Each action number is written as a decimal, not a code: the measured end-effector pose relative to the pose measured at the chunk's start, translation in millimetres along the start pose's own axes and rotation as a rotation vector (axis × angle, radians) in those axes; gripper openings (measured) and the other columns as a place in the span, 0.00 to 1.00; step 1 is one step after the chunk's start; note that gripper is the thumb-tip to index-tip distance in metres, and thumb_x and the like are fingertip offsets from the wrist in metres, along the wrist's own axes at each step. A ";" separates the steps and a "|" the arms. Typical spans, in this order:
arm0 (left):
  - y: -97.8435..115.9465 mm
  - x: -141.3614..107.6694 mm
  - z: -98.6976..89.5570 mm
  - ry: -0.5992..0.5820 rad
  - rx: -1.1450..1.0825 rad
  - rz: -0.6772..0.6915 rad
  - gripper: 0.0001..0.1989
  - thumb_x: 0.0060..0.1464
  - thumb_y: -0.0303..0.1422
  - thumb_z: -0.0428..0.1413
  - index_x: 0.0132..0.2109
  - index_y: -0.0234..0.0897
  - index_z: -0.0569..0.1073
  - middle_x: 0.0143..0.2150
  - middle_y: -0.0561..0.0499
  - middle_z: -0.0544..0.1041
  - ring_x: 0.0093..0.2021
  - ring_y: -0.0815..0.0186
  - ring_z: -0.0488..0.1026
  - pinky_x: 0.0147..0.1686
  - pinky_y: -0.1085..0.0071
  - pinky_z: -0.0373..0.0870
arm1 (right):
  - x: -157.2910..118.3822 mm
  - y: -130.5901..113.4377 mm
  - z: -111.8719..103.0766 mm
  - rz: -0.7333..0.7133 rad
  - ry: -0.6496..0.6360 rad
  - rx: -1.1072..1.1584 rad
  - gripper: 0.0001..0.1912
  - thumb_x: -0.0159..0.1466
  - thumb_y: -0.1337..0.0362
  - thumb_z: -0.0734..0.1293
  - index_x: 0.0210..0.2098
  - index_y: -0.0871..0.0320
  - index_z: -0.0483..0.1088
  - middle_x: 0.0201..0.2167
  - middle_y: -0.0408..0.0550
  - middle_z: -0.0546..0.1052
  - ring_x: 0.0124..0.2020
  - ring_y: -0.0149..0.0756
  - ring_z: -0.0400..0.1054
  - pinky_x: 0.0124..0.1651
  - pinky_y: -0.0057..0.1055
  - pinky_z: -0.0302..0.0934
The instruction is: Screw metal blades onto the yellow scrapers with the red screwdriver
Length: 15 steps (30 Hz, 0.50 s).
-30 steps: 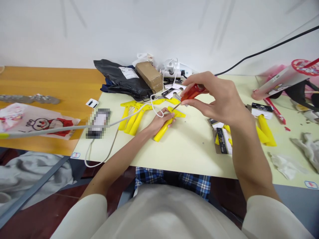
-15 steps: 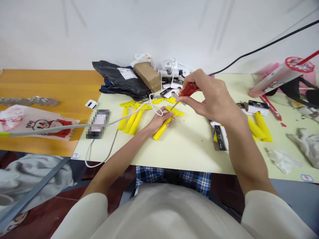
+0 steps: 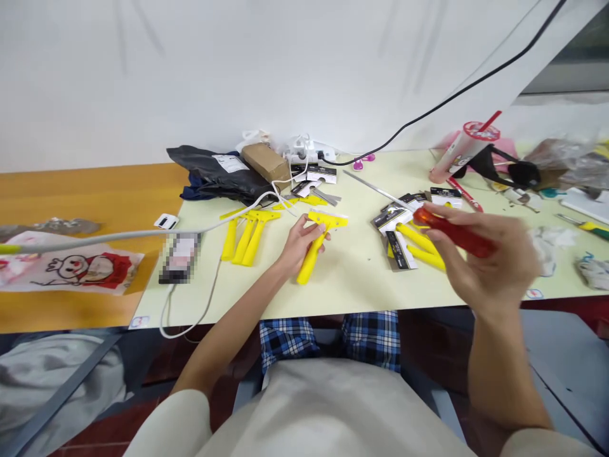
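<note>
Two hands are logged, each closed on a tool. Your left hand (image 3: 302,244) has its grip shut around a yellow-handled scraper (image 3: 310,261), just below the T-shaped head, and holds it over the pale counter (image 3: 333,298). Your right hand (image 3: 490,254), blurred by motion, is raised near the counter's front edge, with fingers and thumb closed on the translucent red handle of a screwdriver (image 3: 457,231). A long steel rod (image 3: 375,189) runs in line with that handle; you cannot tell from this view whether the two join.

Three yellow scraper handles (image 3: 242,242) lie left of your left hand. More yellow scraper handles (image 3: 419,244) lie below the red handle, beside black-and-white header cards (image 3: 399,247).

Containers: a black plastic mailer (image 3: 216,174) with a white label sits at the back of the counter, with navy cloth (image 3: 195,190) showing at its end, and touches a cardboard parcel (image 3: 266,163). Behind them stands a white power strip (image 3: 302,152). At far right, a clear plastic bag (image 3: 564,155) holds brownish contents too unclear to identify. A tilted printed cup (image 3: 461,149) with a red straw rests near it. A printed plastic bag (image 3: 71,266) lies flat on the orange wood counter (image 3: 80,197).
</note>
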State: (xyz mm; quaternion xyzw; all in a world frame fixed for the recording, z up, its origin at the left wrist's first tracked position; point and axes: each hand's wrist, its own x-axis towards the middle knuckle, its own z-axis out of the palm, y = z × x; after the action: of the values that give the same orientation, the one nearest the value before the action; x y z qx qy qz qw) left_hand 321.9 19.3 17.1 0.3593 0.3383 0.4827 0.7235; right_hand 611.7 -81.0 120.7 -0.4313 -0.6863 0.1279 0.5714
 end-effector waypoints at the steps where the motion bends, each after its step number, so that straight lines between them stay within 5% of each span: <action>1: -0.3 -7.9 6.3 -0.019 -0.001 0.004 0.30 0.53 0.42 0.77 0.50 0.43 0.65 0.51 0.49 0.81 0.41 0.67 0.81 0.26 0.76 0.69 | -14.1 5.7 0.7 0.016 0.050 -0.170 0.24 0.70 0.69 0.77 0.62 0.39 0.79 0.62 0.45 0.84 0.64 0.59 0.80 0.68 0.67 0.74; 4: 0.9 -29.1 21.6 -0.051 -0.004 0.052 0.28 0.55 0.42 0.76 0.51 0.44 0.67 0.52 0.47 0.82 0.41 0.64 0.82 0.28 0.73 0.71 | -52.9 30.2 14.0 0.031 -0.005 -0.307 0.13 0.76 0.65 0.70 0.56 0.47 0.83 0.66 0.54 0.81 0.65 0.58 0.79 0.69 0.65 0.74; 9: 9.3 -50.6 36.4 -0.032 0.019 0.166 0.27 0.54 0.40 0.76 0.50 0.45 0.69 0.48 0.50 0.82 0.41 0.62 0.83 0.33 0.69 0.75 | -98.5 79.4 38.7 0.057 -0.204 -0.335 0.21 0.79 0.65 0.62 0.66 0.52 0.78 0.75 0.62 0.72 0.73 0.57 0.71 0.75 0.63 0.69; 15: 18.1 -64.5 37.8 -0.006 0.204 0.324 0.19 0.56 0.38 0.75 0.45 0.43 0.73 0.52 0.46 0.84 0.49 0.57 0.84 0.40 0.64 0.79 | -114.4 119.1 42.2 0.067 -0.317 -0.460 0.27 0.75 0.70 0.60 0.69 0.54 0.76 0.77 0.60 0.68 0.76 0.59 0.68 0.74 0.62 0.69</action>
State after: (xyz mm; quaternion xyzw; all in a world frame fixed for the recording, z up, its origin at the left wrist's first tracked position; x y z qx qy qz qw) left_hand 325.6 -43.8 61.0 0.4820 0.3208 0.5550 0.5972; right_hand 624.2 -81.2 -49.3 -0.5467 -0.7635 0.0535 0.3396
